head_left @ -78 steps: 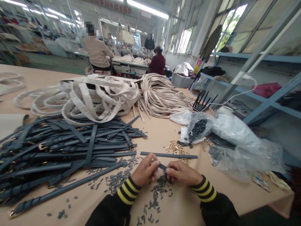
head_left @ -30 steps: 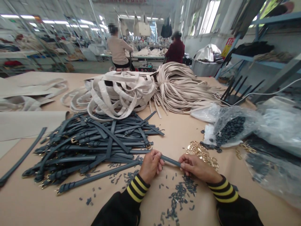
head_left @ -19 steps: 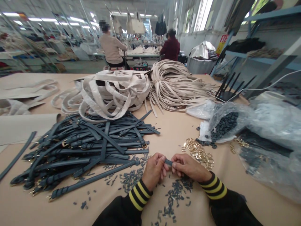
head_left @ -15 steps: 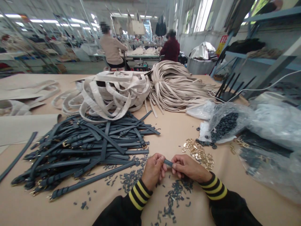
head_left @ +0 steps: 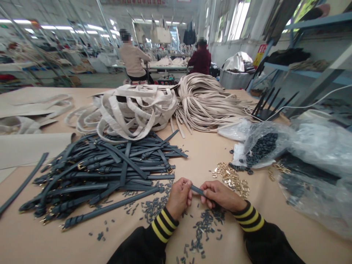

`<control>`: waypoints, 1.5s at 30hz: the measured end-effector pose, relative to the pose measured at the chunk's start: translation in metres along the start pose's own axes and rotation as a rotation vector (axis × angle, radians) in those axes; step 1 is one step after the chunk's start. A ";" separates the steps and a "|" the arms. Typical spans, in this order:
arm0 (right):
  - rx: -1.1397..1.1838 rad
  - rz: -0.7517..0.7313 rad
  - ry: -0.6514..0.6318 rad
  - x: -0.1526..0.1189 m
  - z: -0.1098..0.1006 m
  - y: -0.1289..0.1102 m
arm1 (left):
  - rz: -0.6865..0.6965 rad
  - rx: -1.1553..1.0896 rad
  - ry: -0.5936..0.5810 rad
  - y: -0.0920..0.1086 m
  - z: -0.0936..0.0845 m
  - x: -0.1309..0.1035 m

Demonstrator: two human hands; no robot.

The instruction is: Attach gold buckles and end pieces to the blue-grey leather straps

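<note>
The left hand (head_left: 179, 197) is pinching one end of a short visible stretch of dark strap (head_left: 196, 189) between thumb and fingers, and the right hand (head_left: 217, 194) is grasping the same strap just to the right, its fingers curling around and partly hiding it. The strap is slanting down to the right between the two hands, above the near middle of the surface (head_left: 41, 245). Striped cuffs (head_left: 165, 225) are circling both wrists. Just below the hands, small dark pieces (head_left: 205, 223) are lying scattered toward the near edge, and a second scatter (head_left: 156, 207) is spreading to the left of the left hand. Gold metal fittings (head_left: 231, 178) are lying in a loose pile just beyond the right hand. Farther left, a heap of buckled straps (head_left: 110, 172) is covering much of the surface, with a lone strap (head_left: 26, 183) lying apart at the far left. Beyond the heap, pale looped bands (head_left: 129, 113) are resting partly on it, and a tied bundle of pale strips (head_left: 209, 104) is lying to their right. On the right, a clear plastic bag (head_left: 283, 132) is holding dark round pieces (head_left: 262, 148). In the far background, two people (head_left: 134, 57) are sitting at another table.
</note>
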State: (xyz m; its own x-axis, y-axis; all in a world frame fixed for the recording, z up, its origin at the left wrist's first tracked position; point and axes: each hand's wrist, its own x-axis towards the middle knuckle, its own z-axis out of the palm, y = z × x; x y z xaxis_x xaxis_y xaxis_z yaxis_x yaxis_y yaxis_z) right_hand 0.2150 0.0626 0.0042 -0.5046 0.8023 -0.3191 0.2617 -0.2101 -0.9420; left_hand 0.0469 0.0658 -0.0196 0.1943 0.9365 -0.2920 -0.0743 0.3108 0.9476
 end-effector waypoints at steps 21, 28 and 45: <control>0.102 -0.123 0.032 0.003 0.009 0.001 | 0.317 0.477 0.031 -0.011 0.004 -0.001; 0.124 -0.126 0.057 0.007 0.007 0.008 | 0.423 0.633 -0.090 -0.004 0.002 -0.008; -0.100 -0.135 0.763 -0.019 -0.052 -0.003 | 0.755 1.085 -0.113 0.030 0.026 0.025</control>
State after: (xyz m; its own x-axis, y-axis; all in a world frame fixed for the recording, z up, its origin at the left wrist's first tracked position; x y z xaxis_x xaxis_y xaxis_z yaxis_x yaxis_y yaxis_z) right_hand 0.2663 0.0765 0.0188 0.1582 0.9874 -0.0085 0.3298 -0.0609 -0.9421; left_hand 0.0751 0.0941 0.0055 0.5347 0.7857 0.3111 0.6041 -0.6128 0.5095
